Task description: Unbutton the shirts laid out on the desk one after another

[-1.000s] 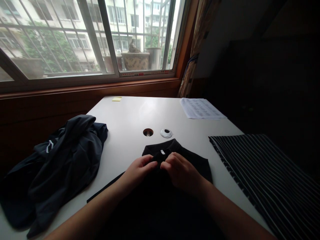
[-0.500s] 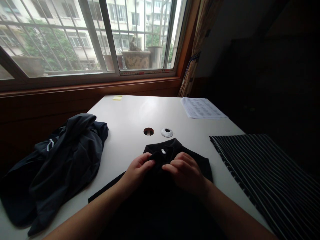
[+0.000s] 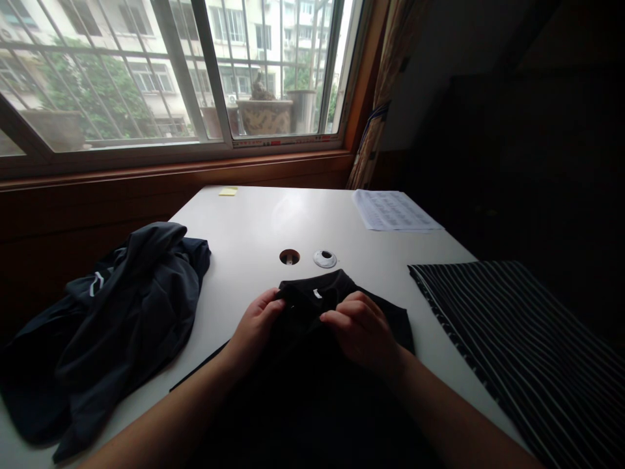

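The left hand's point(image 3: 254, 326) grip is a close pinch, thumb against bent fingers, on the left edge of the collar point(image 3: 315, 283) of a black shirt point(image 3: 312, 391). Opposite, the right hand point(image 3: 364, 326) curls its fingers tightly, thumb and index finger together at the collar's right front, knuckles uppermost. The 2 hands are near each other, a fold of dark cloth between them; both forearms slant inward from the picture's lower corners, wrists low over the fabric.

The shirt lies spread on a white tabletop point(image 3: 244, 228), in front of the wearer of the camera, neck end toward the window point(image 3: 263, 39). A small white label point(image 3: 317, 294) shows inside the collar, its wording too small to read. The fingertips partly sink into black cloth, and the shirt's lower part fades into shadow at the bottom edge.

Just beyond the collar are a round hole point(image 3: 290, 257) and a white ring point(image 3: 325, 258), side by side. At left sits a heap of dark clothes point(image 3: 141, 312) with a white mark point(image 3: 96, 284); at right, a striped cloth point(image 3: 517, 326) runs off the picture's edge into gloom. Printed sheets point(image 3: 393, 210), their lines illegible, and a yellow note point(image 3: 228, 191) lie at the far end. Red marks on the window frame point(image 3: 273, 143) cannot be made out. The window is cut off at the top, and darkness hides most of the room at right, past a curtain point(image 3: 368, 143).
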The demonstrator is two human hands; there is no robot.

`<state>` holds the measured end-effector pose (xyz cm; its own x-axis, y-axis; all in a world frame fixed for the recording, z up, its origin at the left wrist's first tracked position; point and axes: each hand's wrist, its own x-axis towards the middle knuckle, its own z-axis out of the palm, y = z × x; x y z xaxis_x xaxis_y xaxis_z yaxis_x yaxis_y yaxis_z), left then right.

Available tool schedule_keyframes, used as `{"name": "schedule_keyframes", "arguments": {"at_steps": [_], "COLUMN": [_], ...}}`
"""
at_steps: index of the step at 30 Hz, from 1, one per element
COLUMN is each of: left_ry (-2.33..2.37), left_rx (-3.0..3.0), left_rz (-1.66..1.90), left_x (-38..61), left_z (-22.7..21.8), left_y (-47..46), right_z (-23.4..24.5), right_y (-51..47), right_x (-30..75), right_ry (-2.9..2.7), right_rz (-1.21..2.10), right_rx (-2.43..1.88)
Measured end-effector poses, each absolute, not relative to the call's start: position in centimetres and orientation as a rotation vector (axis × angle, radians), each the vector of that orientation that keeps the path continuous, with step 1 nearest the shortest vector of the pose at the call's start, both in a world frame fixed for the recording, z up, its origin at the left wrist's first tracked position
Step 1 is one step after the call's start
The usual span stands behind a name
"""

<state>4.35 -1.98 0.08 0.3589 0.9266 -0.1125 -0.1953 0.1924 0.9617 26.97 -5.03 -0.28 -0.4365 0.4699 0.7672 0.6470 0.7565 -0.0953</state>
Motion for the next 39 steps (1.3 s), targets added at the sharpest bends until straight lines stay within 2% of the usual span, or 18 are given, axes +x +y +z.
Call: {"name": "schedule_keyframes", "arguments": {"at_steps": [6, 15, 24, 39], "left_ry": [0.849, 0.857, 0.877, 0.947], "left_rx": [1.072, 1.083, 1.097, 1.52], "left_rz": [0.937, 0.947, 0.941, 0.827], "left_x": [4.4, 4.4, 4.6, 4.5], "left_z": [-0.1, -0.1, 0.1, -1.2], "left_y": [-1.9, -1.9, -1.9, -1.9], "right_z": [0.0, 0.2, 0.1, -0.3], "right_y": [-5.0, -4.9, -5.1, -4.4], "right_x": [26.7, 26.7, 26.8, 26.0], "right_ry": [-2.084, -2.124, -2.153, -2.274], "right_rz": [-0.313, -0.159, -0.157, -0.077], "right_rx": [-0.858, -0.742, -0.728, -0.782]}}
